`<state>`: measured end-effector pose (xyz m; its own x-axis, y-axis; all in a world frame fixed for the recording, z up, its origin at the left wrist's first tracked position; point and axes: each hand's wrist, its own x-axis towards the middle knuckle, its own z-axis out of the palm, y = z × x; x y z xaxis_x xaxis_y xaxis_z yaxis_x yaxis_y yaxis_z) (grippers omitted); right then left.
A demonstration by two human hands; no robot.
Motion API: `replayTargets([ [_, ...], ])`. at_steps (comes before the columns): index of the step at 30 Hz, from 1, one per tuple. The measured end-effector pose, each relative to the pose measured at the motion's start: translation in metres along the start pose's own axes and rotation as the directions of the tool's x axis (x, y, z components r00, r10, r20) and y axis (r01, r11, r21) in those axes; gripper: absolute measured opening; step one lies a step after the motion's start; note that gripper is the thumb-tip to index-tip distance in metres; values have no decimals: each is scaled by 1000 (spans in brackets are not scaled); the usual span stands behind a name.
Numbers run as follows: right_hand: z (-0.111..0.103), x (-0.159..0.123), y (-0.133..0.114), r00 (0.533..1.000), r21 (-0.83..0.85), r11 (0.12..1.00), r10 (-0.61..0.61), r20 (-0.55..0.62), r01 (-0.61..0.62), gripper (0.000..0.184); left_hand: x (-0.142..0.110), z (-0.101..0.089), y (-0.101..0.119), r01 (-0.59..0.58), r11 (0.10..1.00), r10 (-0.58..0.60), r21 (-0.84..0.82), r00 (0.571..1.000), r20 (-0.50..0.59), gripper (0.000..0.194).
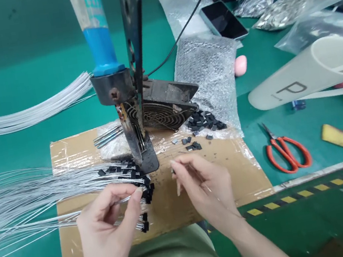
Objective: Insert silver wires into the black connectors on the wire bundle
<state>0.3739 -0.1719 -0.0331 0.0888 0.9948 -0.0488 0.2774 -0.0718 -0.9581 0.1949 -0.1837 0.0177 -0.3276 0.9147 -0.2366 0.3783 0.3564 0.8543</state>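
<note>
1. Green bench [8,150] fills the view, and the cardboard [239,169] lies on its near edge, between the wires and the scissors.
2. Wires [23,199] fan out from the left, black ends bunched on the cardboard.
3. Blue iron [100,48] stands at centre, tip pointing down, just beyond those ends.
4. Left hand [108,225], near side: thumb and forefinger pinched on a wire [124,199], right beside the bunch!
5. Right hand [208,183], over the cardboard, right of the iron: fingertips closed on a small dark piece [173,171], mostly hidden.
6. Fan [169,111] tilts behind the iron, on the far side.
7. Red scissors [286,153] rest to the right.
8. Black pieces [205,123] pile up, far right of the cardboard.
</note>
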Motion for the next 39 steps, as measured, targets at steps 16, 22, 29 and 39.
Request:
replayTargets([
  [16,29,-12,-17,987,463,874,94,132,-145,7,3,-2,6,89,981,-66,-171,988,138,7],
  [22,29,-14,-15,992,432,898,39,118,-86,10,5,-3,6,97,977,-67,-187,985,162,9],
  [29,29,-14,-14,995,422,906,-4,103,-40,19,5,-5,5,115,978,-81,-171,978,193,10],
  [39,30,-13,-14,996,423,906,-13,94,-28,19,6,-3,8,89,980,-55,-179,981,187,11],
])
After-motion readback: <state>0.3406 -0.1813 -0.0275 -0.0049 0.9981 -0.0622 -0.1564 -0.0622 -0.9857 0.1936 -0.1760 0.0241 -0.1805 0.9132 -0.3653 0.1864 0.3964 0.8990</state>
